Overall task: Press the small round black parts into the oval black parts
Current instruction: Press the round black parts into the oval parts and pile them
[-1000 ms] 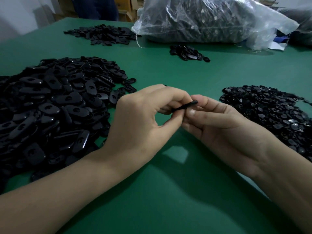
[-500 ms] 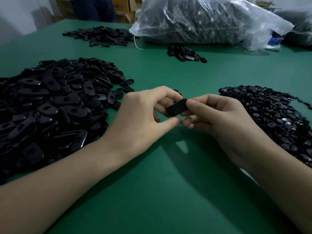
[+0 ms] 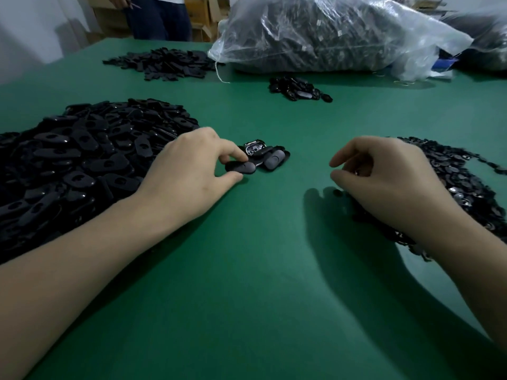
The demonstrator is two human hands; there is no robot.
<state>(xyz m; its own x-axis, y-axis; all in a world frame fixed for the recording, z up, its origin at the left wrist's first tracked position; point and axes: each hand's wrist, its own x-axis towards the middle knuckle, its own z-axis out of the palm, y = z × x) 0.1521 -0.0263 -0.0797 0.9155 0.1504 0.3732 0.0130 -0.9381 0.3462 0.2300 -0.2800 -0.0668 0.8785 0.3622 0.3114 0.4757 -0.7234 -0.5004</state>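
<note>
A big heap of oval black parts (image 3: 68, 165) covers the table's left side. A heap of small round black parts (image 3: 461, 187) lies at the right. My left hand (image 3: 189, 171) rests on the table, its fingertips on an oval black part (image 3: 241, 167) at the edge of a small cluster of joined ovals (image 3: 270, 156) in the middle. My right hand (image 3: 389, 174) hovers curled at the near edge of the round-part heap; something small and dark shows between its fingers, but I cannot make out what.
The green table (image 3: 247, 283) spreads in front. At the back lie a flat pile of black pieces (image 3: 164, 64), a small pile of ovals (image 3: 299, 87) and big clear plastic bags of parts (image 3: 329, 34). A person stands behind the far edge (image 3: 159, 17).
The hands, which held one oval between them, have parted. My left hand brought the oval down to the small cluster; my right hand moved right to the round-part heap.
</note>
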